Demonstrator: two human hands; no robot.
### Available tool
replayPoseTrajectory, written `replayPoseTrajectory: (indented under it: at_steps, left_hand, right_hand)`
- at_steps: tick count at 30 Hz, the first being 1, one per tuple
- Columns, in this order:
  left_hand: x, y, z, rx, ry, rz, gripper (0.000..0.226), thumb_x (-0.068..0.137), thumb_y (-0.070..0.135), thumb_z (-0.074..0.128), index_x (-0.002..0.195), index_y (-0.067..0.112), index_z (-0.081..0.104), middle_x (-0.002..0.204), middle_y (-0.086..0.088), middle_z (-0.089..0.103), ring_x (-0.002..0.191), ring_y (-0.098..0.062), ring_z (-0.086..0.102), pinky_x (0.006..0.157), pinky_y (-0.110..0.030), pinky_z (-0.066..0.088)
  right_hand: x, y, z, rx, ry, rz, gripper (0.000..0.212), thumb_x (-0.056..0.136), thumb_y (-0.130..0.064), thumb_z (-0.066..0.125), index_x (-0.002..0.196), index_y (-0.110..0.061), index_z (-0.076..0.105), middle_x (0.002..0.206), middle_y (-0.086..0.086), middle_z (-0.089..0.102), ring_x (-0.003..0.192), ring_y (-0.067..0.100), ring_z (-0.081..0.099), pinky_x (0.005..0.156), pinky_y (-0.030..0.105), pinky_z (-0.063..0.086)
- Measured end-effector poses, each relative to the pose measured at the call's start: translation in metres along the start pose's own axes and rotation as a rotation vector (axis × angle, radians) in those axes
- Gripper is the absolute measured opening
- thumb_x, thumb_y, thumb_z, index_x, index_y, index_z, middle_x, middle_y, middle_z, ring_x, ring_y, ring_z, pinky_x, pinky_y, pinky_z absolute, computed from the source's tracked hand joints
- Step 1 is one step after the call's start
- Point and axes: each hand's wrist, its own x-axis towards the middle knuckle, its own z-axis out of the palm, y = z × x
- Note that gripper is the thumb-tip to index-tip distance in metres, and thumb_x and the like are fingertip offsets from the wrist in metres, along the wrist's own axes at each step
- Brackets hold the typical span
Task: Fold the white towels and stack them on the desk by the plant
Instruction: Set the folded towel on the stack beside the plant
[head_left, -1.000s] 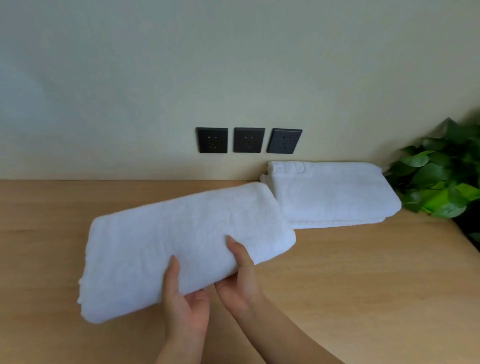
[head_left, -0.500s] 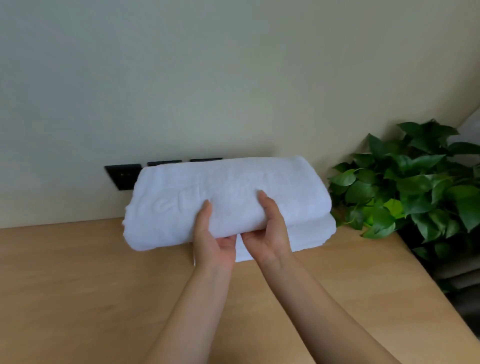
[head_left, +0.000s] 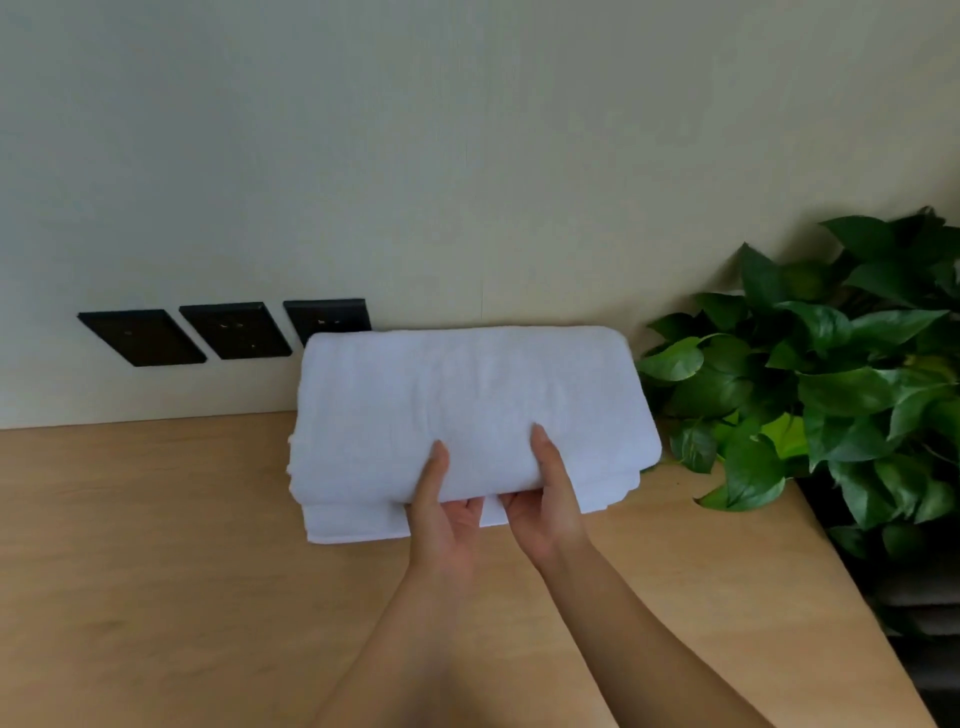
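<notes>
Both hands gripping the upper towel (head_left: 467, 400) over the lower towel (head_left: 353, 524) on the tabletop (head_left: 156, 571).
From left: three dark wall sockets (head_left: 234, 332); the two-towel stack against the wall; the left hand (head_left: 441, 519) and right hand (head_left: 545, 512), side by side, each pinching the upper towel's near edge, thumb on top, fingers underneath; the plant (head_left: 831, 374) just beside the stack.

Both bare forearms reach forward from the bottom edge, drawing together toward the middle. The left hand (head_left: 442, 519) and right hand (head_left: 545, 514) sit side by side, nearly touching, palms turned up and inward. Each thumb lies straight on top of the towel (head_left: 467, 400), fingers hidden beneath its near edge.
</notes>
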Motion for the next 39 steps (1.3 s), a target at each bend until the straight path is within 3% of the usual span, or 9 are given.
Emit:
replayPoseTrajectory:
  at_steps: [11, 17, 22, 25, 27, 29, 33, 36, 39]
  left_hand:
    - [0.002, 0.016, -0.002, 0.004, -0.028, -0.044, 0.048, 0.084, 0.021, 0.066, 0.131, 0.013, 0.056, 0.125, -0.009, 0.064, 0.115, -0.025, 0.061, 0.095, -0.041, 0.048]
    - [-0.002, 0.011, -0.001, 0.009, 0.136, -0.041, 0.066, 0.072, 0.03, 0.079, 0.132, 0.018, 0.054, 0.123, -0.006, 0.066, 0.109, -0.024, 0.065, 0.085, -0.039, 0.055]
    - [-0.02, 0.008, 0.006, 0.101, 0.24, -0.198, 0.072, 0.068, 0.044, 0.079, 0.13, 0.019, 0.051, 0.122, -0.011, 0.063, 0.105, -0.025, 0.065, 0.073, -0.04, 0.058]
    - [-0.051, 0.026, 0.021, 0.505, -0.01, -0.471, 0.041, 0.084, 0.045, 0.067, 0.114, 0.017, 0.062, 0.11, -0.013, 0.068, 0.097, -0.025, 0.066, 0.086, -0.043, 0.054]
    - [-0.063, 0.042, 0.032, 0.926, -0.2, -0.324, 0.02, 0.093, 0.036, 0.059, 0.1, 0.022, 0.071, 0.101, -0.007, 0.073, 0.092, -0.023, 0.069, 0.092, -0.042, 0.051]
    - [-0.055, 0.054, 0.039, 1.217, -0.257, 0.158, 0.016, 0.095, 0.028, 0.056, 0.095, 0.024, 0.071, 0.096, 0.002, 0.073, 0.094, -0.016, 0.068, 0.089, -0.034, 0.052]
    - [0.001, 0.071, 0.051, 1.739, -0.198, 1.016, 0.039, 0.098, 0.036, 0.037, 0.13, 0.026, 0.058, 0.14, 0.001, 0.052, 0.137, -0.013, 0.035, 0.114, -0.036, 0.019]
    - [0.039, 0.076, 0.048, 2.106, -0.099, 0.935, 0.054, 0.096, 0.047, 0.014, 0.144, 0.038, 0.036, 0.16, 0.0, 0.017, 0.148, -0.02, -0.001, 0.114, -0.049, -0.009]
    - [0.055, 0.072, 0.035, 2.314, -0.076, 0.859, 0.065, 0.09, 0.052, -0.007, 0.148, 0.043, 0.022, 0.161, -0.001, 0.01, 0.148, -0.02, -0.005, 0.115, -0.052, -0.012]
  right_hand:
    - [-0.002, 0.0, 0.004, 0.018, -0.077, 0.015, 0.057, 0.088, -0.026, 0.069, 0.138, -0.007, 0.048, 0.136, 0.015, 0.055, 0.127, 0.029, 0.052, 0.109, 0.049, 0.037]
    - [-0.013, -0.002, 0.013, -0.103, 0.163, 0.011, 0.057, 0.078, -0.032, 0.078, 0.128, -0.015, 0.056, 0.119, 0.004, 0.068, 0.11, 0.024, 0.064, 0.094, 0.045, 0.053]
    - [-0.03, -0.012, 0.031, -0.164, 0.312, 0.072, 0.017, 0.087, -0.021, 0.069, 0.1, -0.015, 0.062, 0.111, 0.0, 0.064, 0.098, 0.014, 0.061, 0.096, 0.032, 0.046]
    - [-0.042, -0.024, 0.042, -0.16, 0.286, 0.165, 0.002, 0.09, -0.014, 0.058, 0.092, -0.014, 0.059, 0.107, 0.001, 0.052, 0.103, 0.013, 0.051, 0.101, 0.031, 0.036]
    - [-0.054, -0.035, 0.049, -0.138, 0.183, 0.188, 0.017, 0.086, -0.013, 0.06, 0.102, -0.008, 0.06, 0.11, 0.007, 0.058, 0.11, 0.02, 0.052, 0.107, 0.037, 0.038]
    - [-0.062, -0.049, 0.055, -0.178, 0.032, 0.12, 0.038, 0.086, -0.013, 0.06, 0.123, -0.008, 0.056, 0.124, 0.007, 0.057, 0.123, 0.021, 0.049, 0.109, 0.042, 0.038]
    - [-0.05, -0.071, 0.062, -0.923, -0.041, -0.301, 0.038, 0.096, -0.016, 0.051, 0.132, -0.026, 0.053, 0.129, -0.009, 0.059, 0.122, 0.006, 0.052, 0.108, 0.033, 0.04]
    - [-0.012, -0.069, 0.063, -1.31, 0.042, -0.74, 0.042, 0.1, -0.019, 0.043, 0.142, -0.024, 0.042, 0.154, -0.002, 0.032, 0.144, 0.012, 0.023, 0.117, 0.031, 0.02]
    - [0.033, -0.054, 0.059, -1.614, -0.053, -0.865, 0.047, 0.102, -0.028, 0.034, 0.148, -0.019, 0.032, 0.16, 0.005, 0.013, 0.148, 0.019, 0.003, 0.119, 0.037, 0.003]
